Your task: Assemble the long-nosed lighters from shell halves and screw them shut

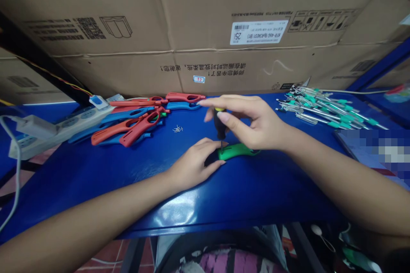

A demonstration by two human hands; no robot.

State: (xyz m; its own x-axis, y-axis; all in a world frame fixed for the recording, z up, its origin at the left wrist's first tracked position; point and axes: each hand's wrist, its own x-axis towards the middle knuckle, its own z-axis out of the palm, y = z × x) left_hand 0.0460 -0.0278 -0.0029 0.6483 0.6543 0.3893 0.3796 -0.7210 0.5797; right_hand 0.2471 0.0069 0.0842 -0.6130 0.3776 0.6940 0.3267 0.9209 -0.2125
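A green lighter casing (235, 152) lies flat on the blue table, its far end partly hidden beneath my right hand. My left hand (195, 164) pinches the casing's left end between thumb and fingers, steadying it on the surface. Upright over that same end stands a small screwdriver (219, 128) with a black handle and yellow top, its tip touching the casing. My right hand (253, 119) has thumb and fingers around the handle. Left of the screwdriver, a little heap of tiny screws (177, 129) sits on the table.
Red, orange and blue lighter casings (137, 121) are piled at the back left beside a white power strip (67, 126). Metal lighter rods with green parts (326, 106) lie at the back right. A large cardboard box (205, 34) stands along the rear edge.
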